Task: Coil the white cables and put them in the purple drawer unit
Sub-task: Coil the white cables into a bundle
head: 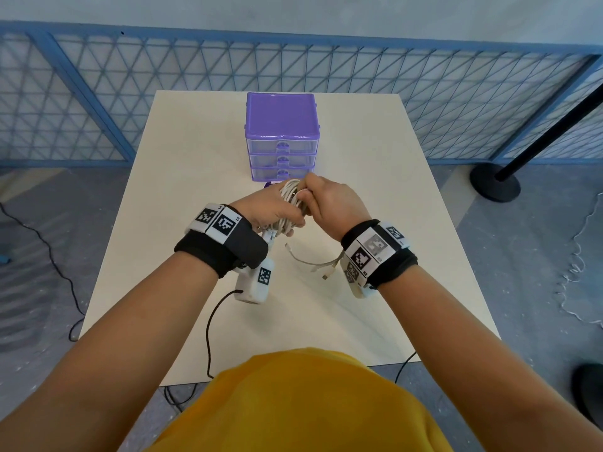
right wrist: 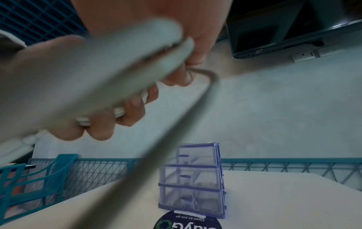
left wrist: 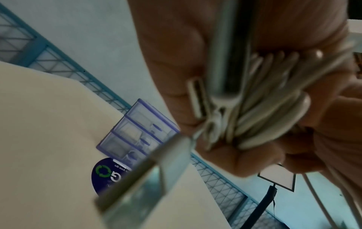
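A bundle of coiled white cables hangs above the table's middle, just in front of the purple drawer unit. My left hand grips the coil, its fingers curled round the loops. My right hand pinches a strand at the coil's top and a blurred cable runs through its fingers. Loose cable ends with plugs trail down to the table under my right wrist. All three drawers of the unit are closed.
A dark round sticker lies on the cream table right before the unit. A blue mesh fence runs behind the table. A black stanchion base stands on the floor at the right. Black wires cross the floor.
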